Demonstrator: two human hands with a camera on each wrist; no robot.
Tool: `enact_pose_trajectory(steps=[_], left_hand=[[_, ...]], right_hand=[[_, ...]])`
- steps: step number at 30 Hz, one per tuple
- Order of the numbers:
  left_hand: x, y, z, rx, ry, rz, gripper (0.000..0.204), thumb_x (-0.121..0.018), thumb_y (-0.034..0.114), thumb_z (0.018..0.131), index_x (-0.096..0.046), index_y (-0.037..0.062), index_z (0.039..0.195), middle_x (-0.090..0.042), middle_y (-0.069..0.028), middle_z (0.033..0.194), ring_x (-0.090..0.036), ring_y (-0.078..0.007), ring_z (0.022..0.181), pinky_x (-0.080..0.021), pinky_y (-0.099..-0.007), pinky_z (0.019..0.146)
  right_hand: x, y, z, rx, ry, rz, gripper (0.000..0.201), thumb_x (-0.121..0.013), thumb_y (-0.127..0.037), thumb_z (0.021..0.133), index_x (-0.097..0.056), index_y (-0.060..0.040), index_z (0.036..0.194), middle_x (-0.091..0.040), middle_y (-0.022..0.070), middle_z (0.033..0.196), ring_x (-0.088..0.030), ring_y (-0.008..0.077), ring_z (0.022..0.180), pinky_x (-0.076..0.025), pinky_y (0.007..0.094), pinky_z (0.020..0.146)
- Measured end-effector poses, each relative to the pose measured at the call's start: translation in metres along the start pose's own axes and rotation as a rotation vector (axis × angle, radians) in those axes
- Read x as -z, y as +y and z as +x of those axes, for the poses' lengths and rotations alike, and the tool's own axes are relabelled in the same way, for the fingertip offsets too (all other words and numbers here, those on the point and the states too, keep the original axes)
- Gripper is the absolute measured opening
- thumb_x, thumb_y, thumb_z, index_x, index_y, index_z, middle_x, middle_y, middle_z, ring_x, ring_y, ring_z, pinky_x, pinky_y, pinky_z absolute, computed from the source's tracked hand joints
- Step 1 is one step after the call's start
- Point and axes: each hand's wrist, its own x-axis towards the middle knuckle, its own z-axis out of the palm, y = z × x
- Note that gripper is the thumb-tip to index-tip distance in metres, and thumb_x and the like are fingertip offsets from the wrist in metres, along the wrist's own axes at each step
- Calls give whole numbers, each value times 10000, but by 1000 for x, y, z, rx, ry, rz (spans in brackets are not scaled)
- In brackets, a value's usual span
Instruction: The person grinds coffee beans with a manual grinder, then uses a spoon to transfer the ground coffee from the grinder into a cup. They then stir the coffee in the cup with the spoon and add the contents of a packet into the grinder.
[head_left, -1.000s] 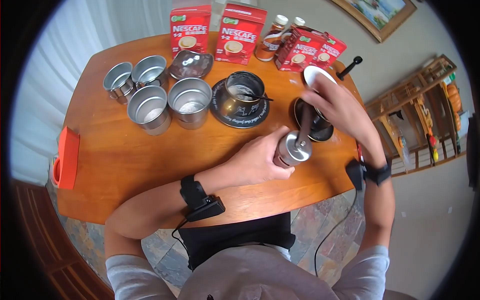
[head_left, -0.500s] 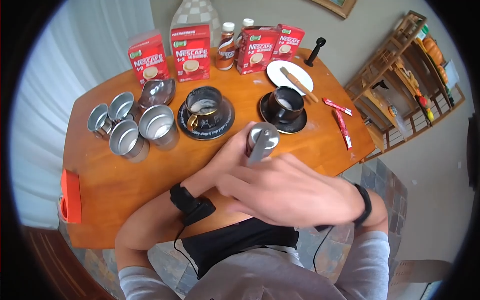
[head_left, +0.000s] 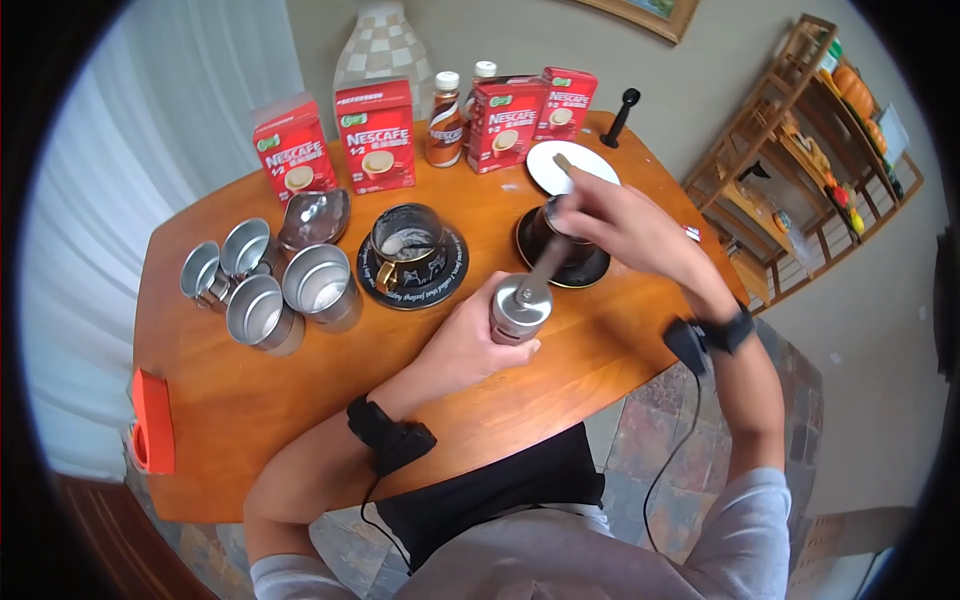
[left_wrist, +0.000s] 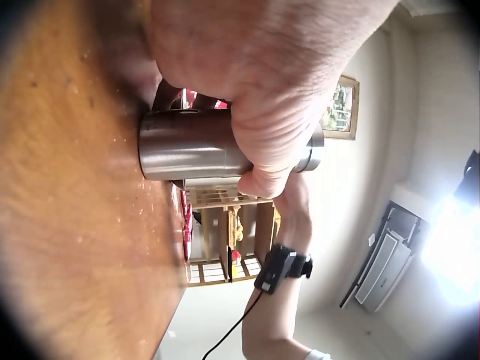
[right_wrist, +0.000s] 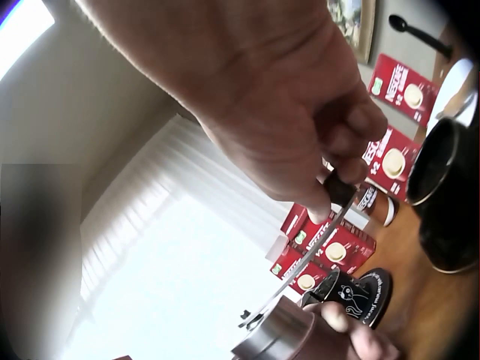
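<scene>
A silver hand coffee grinder (head_left: 522, 312) stands near the table's front edge, its base close on the wood in the left wrist view. My left hand (head_left: 468, 345) wraps round the grinder's body, thumb on the near side. On top, the metal crank (right_wrist: 300, 264) points away from me, to the far right. My right hand (head_left: 635, 232) pinches the dark knob (right_wrist: 341, 189) at the crank's end, its fingers curled in the right wrist view. Beyond it, partly hidden by that hand, sits a black cup (right_wrist: 442, 180) on a black saucer (head_left: 590, 275).
Left of the grinder, another black cup (head_left: 405, 262) with a gold handle sits on a lettered saucer (head_left: 440, 292). Several metal cups (head_left: 262, 315) stand farther left, near an orange object (head_left: 153, 420). Red Nescafe boxes (head_left: 376, 140), bottles (head_left: 446, 125) and a white plate (head_left: 545, 172) line the back.
My right hand has swung the crank round, from the far right in toward my body and back out to the far right. The left hand keeps gripping the grinder. The head view has shifted.
</scene>
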Motion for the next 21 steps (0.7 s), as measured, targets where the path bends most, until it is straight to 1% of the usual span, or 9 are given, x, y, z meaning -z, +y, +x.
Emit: enact_pose_trajectory(steps=[3,5,9,12,14,16,19,20,21], left_hand=[[2,1,1,5,-3,-5,565,-820,94,837,-533,33,1320,-608,-25,1095,-611,-114,1030,-506,-318,955],[1,-3,1,-25,-2,9,555,-823,95,833,-537,33,1305,-605,-24,1098,-610,-112,1026,-507,-320,954],[-1,-3,1,-16,6,-51,533,-849,115,831,-550,49,1267,-640,-40,1110,-619,-111,1021,-526,-311,929],[7,-25,4,111,-260,-751,479,-841,269,924,-563,65,1256,-622,19,1050,-606,-79,966,-527,-307,893],[12,-29,8,99,-308,-845,471,-829,280,936,-565,63,1261,-628,17,1039,-612,-87,967,-526,-313,893],[8,-16,6,-31,-168,-438,479,-826,236,920,-565,52,1276,-648,-7,1054,-627,-107,993,-526,-322,909],[-1,-3,0,-234,25,163,498,-822,170,895,-564,36,1299,-678,-42,1077,-649,-137,1031,-526,-337,932],[0,-4,-4,-5,46,59,548,-822,116,844,-548,28,1311,-683,-81,1129,-654,-152,1058,-529,-347,954],[2,-11,-1,15,14,18,557,-827,125,844,-542,32,1314,-673,-90,1124,-656,-156,1041,-529,-349,956]], right_hand=[[13,-10,-64,-217,-85,81,219,-722,-253,1005,-610,-66,1025,-709,86,855,-729,225,828,-523,355,729],[18,-44,-94,-186,-194,82,238,-757,-264,980,-609,-84,1027,-697,86,828,-727,259,767,-529,371,674],[-13,-94,-100,290,-359,67,220,-751,-244,964,-610,-100,1054,-693,114,825,-704,343,729,-535,419,606],[-48,-125,-70,431,-283,0,258,-725,-282,985,-594,-70,1052,-642,92,787,-689,342,721,-543,463,604],[-66,-130,-28,467,-317,-30,289,-701,-315,994,-584,-58,1055,-655,105,782,-692,375,721,-538,487,610],[-74,-125,11,578,-242,-137,318,-679,-342,1000,-579,-44,1050,-679,125,794,-699,394,720,-535,499,612],[-80,-99,70,429,-24,-276,322,-663,-350,1003,-580,-41,1041,-718,156,842,-712,404,777,-546,487,661],[-68,-81,83,327,-60,-267,321,-658,-355,1007,-579,-46,1043,-718,162,848,-710,409,808,-545,482,688],[-56,-67,86,231,-101,-258,319,-653,-359,1010,-577,-51,1045,-717,168,854,-707,414,840,-543,477,716]])
